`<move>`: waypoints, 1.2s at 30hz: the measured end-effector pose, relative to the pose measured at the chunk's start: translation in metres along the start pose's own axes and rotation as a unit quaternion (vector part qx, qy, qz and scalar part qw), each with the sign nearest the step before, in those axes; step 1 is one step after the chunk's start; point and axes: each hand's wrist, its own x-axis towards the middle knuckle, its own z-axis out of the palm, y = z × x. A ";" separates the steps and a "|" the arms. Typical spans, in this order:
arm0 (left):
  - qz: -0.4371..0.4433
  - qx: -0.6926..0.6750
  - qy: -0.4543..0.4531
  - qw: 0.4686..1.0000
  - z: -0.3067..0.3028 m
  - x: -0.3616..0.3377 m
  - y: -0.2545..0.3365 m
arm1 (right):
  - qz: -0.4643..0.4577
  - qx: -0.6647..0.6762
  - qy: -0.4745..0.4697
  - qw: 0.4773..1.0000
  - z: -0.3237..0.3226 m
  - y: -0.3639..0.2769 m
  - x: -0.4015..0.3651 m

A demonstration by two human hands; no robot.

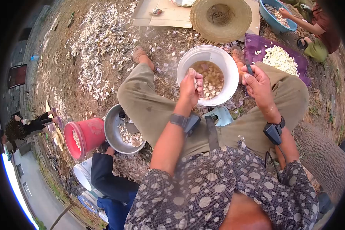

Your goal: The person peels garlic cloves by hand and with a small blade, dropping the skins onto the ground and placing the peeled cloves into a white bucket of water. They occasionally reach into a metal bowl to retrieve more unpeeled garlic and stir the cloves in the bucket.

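Over the near left rim of a white bucket (229, 90), my left hand (189, 89) is closed around pale garlic cloves (196, 83). Brownish water fills the lower part of the bucket, with many garlic cloves (211, 90) in it. My right hand (258, 85) is raised just right of the bucket, gripping a small dark-handled knife (249, 69); its blade is hard to make out. Beyond that hand, a heap of peeled cloves (280, 60) lies on a purple cloth (253, 44).
A straw hat (239, 27) lies on cardboard (161, 21) ahead. A metal basin (113, 141) and red bucket (94, 134) stand left, beside a co-worker's dark sleeve (102, 168). Another person reaches into a blue basin (291, 27). Garlic skins (99, 50) litter the ground.
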 end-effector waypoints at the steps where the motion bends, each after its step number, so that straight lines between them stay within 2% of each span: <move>1: -0.004 -0.039 -0.071 0.997 -0.006 0.005 0.003 | 0.006 0.006 -0.011 1.000 0.005 0.009 0.001; 3: 0.017 -0.134 -0.079 0.988 0.003 -0.003 0.003 | 0.018 0.029 -0.026 0.999 0.019 0.012 0.001; 6: 0.035 -0.210 -0.109 0.971 0.007 -0.006 0.001 | -0.034 -0.037 -0.036 0.998 0.031 0.031 0.014; 10: 0.041 -0.269 -0.131 0.953 0.016 -0.014 0.001 | -0.168 -0.215 -0.033 0.961 0.065 0.037 0.021; 11: 0.046 -0.278 -0.141 0.949 0.017 -0.015 0.000 | -0.149 -0.257 -0.049 0.954 0.069 0.032 0.020; 18: 0.054 -0.297 -0.173 0.938 0.018 -0.017 0.001 | -0.128 -0.268 -0.081 0.952 0.089 0.019 0.018; 21: 0.051 -0.304 -0.177 0.935 0.017 -0.018 -0.004 | -0.198 -0.325 -0.069 0.922 0.087 0.026 0.030; 24: 0.051 -0.272 -0.159 0.948 0.022 -0.023 0.001 | -0.193 -0.302 -0.072 0.931 0.094 0.024 0.033; 27: 0.049 -0.238 -0.162 0.956 0.028 -0.030 0.009 | -0.139 -0.257 -0.066 0.954 0.095 0.025 0.039; 30: 0.050 -0.211 -0.189 0.958 0.026 -0.032 0.007 | -0.116 -0.311 -0.065 0.941 0.095 0.024 0.047; 33: 0.065 -0.171 -0.180 0.967 0.026 -0.031 -0.001 | -0.179 -0.416 -0.071 0.889 0.095 0.021 0.050; 36: 0.055 -0.171 -0.164 0.970 0.030 -0.033 -0.002 | -0.144 -0.465 -0.067 0.871 0.092 0.018 0.050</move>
